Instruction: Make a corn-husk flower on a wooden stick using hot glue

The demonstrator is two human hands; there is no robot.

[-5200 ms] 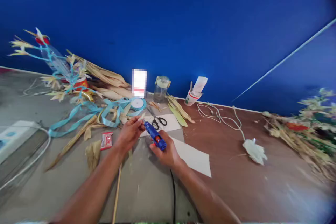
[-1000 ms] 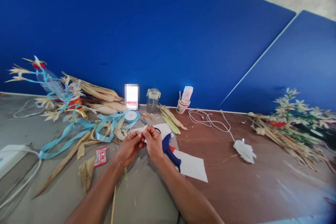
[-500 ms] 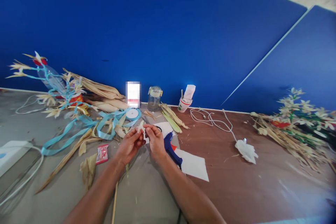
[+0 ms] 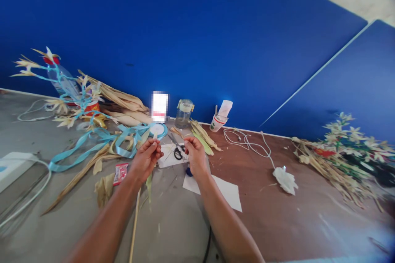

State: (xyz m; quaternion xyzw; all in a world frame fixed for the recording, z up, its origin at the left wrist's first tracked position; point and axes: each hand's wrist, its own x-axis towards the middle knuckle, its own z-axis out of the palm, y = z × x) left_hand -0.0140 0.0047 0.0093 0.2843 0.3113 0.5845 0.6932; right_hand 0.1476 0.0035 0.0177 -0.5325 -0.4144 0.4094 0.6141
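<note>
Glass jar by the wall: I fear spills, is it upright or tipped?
Upright: the glass jar stands on its base, lid on top.

Worn on the head, facing forward and down over the worktop [image 4: 277, 197] toward the blue partition [image 4: 197, 28]; close behind left hand [image 4: 145, 158] and right hand [image 4: 195, 155].

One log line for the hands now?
left hand: pinches small pale husk piece | right hand: curled, beside black-handled scissors

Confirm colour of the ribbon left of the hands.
Light blue. Head view: ribbon lies beside the left hand, which pinches a husk piece.
</note>
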